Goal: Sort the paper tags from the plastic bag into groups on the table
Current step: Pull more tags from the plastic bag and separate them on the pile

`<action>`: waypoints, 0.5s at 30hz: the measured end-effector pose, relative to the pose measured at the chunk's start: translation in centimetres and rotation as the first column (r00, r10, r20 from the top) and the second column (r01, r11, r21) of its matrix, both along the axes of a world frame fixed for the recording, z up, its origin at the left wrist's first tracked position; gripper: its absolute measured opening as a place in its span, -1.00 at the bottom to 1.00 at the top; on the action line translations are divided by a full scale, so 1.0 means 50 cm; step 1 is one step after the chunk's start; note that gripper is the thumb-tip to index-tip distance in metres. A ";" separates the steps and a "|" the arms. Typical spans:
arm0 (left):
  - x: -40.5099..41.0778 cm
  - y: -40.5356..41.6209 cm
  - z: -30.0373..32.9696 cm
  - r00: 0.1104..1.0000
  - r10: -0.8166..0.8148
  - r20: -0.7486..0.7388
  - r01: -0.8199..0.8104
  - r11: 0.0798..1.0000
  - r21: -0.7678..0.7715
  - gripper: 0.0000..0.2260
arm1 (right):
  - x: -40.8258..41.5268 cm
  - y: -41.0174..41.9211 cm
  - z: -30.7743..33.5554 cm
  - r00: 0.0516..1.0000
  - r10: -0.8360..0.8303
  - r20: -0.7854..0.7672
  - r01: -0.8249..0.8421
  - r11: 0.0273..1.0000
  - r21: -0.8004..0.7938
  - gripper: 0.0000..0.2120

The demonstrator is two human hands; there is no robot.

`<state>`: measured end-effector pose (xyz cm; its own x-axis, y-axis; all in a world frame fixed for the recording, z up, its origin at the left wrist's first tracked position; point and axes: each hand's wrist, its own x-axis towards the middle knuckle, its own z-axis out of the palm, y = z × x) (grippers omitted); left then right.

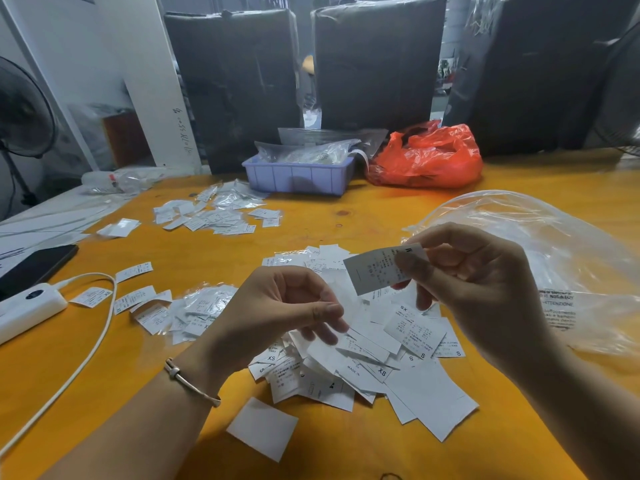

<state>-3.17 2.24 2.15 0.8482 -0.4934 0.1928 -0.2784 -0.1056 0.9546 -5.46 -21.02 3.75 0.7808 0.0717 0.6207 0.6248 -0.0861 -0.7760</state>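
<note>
You've got one paper tag point(381, 268) raised over the counter point(381, 209), pinched at its right end between the thumb and fingers of your right hand point(485, 289), print facing you. Your left hand point(277, 310) hovers just beside it, palm turned in, fingers loosely curled; its grip looks empty, though blur at the fingertips leaves that unsure. Below both hands lies the big loose heap of tags point(363, 358). The clear plastic bag point(554, 254) slumps to the right. Smaller groups sit to the left point(180, 310) and farther back point(214, 213), before the blue tray point(298, 178).
</note>
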 end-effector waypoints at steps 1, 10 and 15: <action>0.000 0.000 -0.001 1.000 -0.004 0.003 0.004 1.000 0.003 -0.92 | 0.001 -0.001 0.000 1.000 -0.002 0.004 0.002 1.000 -0.009 -0.80; 0.001 0.002 -0.002 1.000 -0.018 0.013 0.018 1.000 0.008 -0.92 | 0.004 0.001 -0.007 0.998 0.058 -0.013 -0.059 0.995 -0.085 -0.87; 0.000 0.002 -0.002 1.000 -0.028 0.015 0.028 1.000 0.005 -0.92 | 0.007 0.000 -0.011 1.000 0.005 0.012 -0.004 0.995 -0.096 -0.87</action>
<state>-3.15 2.35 2.03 0.8312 -0.5177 0.2029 -0.2953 -0.1018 0.9500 -5.09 -21.01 3.19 0.7730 0.1346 0.6200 0.6344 -0.1570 -0.7569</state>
